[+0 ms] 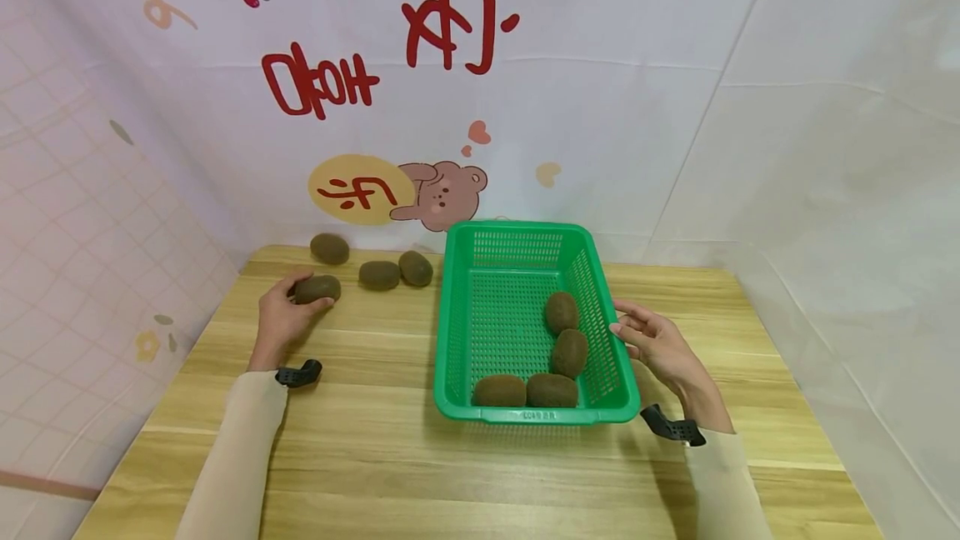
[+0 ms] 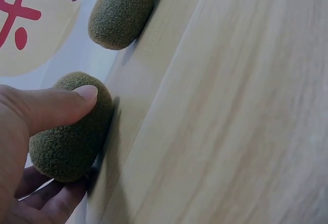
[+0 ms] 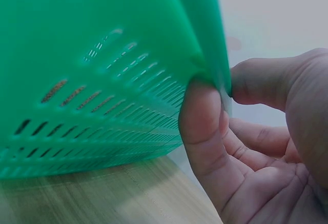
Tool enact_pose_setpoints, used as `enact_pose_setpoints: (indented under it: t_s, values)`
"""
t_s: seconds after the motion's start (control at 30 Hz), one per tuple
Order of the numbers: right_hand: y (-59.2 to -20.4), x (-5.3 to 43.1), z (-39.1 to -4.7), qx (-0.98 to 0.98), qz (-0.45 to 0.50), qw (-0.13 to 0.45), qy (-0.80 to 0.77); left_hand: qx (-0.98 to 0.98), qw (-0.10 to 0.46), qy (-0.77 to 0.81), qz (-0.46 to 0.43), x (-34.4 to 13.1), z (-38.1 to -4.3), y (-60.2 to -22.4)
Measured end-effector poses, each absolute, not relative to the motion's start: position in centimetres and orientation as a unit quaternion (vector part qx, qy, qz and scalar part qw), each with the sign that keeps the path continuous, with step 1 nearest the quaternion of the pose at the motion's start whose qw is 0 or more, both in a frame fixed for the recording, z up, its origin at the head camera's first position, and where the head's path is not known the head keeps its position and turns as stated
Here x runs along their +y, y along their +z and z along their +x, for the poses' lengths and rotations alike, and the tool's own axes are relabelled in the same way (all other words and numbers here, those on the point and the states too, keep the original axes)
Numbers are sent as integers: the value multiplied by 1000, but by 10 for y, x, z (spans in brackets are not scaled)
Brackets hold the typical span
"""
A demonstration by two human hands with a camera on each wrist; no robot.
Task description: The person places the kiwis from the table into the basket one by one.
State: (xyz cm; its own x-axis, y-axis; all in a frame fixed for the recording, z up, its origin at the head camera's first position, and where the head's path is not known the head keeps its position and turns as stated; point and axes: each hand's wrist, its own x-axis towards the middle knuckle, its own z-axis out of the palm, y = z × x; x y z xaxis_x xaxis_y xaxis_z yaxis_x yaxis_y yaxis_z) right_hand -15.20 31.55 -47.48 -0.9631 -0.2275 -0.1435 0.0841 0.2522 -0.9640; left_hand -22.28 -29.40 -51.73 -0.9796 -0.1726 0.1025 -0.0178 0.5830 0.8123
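Toward the far left of the pale wood-grain table: the left hand is gripping a brown, fuzzy, oval kiwifruit, thumb lying across it, fingers curling round; whether it is touching the wood, I cannot tell.
Held fruit to basket: its long axis is running roughly sideways, and the green, rectangular, slotted plastic basket is standing well apart to its right.
Loose fruit: three more brown kiwifruits are lying behind and right of the held one, nearer the left hand.
Right hand: this hand is pinching the basket's right rim between thumb and fingers.
Basket contents: four brown kiwifruits are lying inside, two along the near wall, two along the right.
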Motion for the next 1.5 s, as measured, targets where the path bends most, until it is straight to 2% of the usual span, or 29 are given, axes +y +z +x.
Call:
enact_pose_setpoints:
  t_s: [0.53, 1.5]
  values:
    - [-476, 315, -152, 778, -43, 127, -614, -878, 120, -459, 66, -288, -220, -523]
    - [-477, 316, -153, 779, -43, 124, -613, -856, 136, -497, 32, -252, -219, -490]
